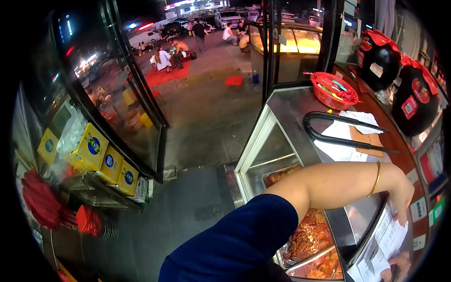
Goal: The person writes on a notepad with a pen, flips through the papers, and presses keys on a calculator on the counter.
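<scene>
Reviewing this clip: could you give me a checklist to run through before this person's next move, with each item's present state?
1. Left hand in contact with the white, printed paper sheets: ok, fingers at their upper part.
2. Right hand at the sheets: ok, at their lower end, partly cut off by the frame.
3. Writing on the sheets readable: cannot tell, too small.
4. Clear view of the red-brown food in trays: not ok, the navy-sleeved arm crosses in front.
5. Black U-shaped bar apart from both hands: ok, it lies farther along the counter, over other papers.
</scene>
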Demonstrator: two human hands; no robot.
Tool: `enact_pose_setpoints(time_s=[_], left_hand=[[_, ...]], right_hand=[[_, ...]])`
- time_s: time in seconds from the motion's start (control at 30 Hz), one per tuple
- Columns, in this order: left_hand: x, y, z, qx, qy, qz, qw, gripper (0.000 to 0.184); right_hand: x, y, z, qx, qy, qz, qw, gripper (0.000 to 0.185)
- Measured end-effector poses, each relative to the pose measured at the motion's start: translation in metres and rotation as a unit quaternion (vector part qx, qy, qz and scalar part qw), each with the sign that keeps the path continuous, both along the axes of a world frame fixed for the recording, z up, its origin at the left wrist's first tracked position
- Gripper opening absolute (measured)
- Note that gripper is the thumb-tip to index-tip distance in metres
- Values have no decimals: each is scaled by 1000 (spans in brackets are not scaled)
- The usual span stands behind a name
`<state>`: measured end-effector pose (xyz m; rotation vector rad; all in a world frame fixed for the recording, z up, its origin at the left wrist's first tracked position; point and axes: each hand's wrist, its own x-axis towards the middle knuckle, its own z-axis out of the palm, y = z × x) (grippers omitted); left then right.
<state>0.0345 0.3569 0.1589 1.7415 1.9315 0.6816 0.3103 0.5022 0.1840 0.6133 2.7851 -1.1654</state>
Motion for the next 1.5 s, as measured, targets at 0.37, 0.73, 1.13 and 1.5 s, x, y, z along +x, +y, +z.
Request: enact_pose_setpoints(time_s=[0.37,0.73,1.13,1.5], left_hand=[[0,2,0,5,25,-24,999,57],[-4,13,-8,12,35,-19,999,61],[-4,12,-7,14,38,-23,999,65],[-6,8,-1,25,-34,-69,997,99]], right_hand=[[6,-4,-2,-6,38,11,999,19],[9,5,-4,106,78,144,981,25],[8,-2,4,91,41,136,986,36],[16,4,-2,-106,132,-162,972,37]])
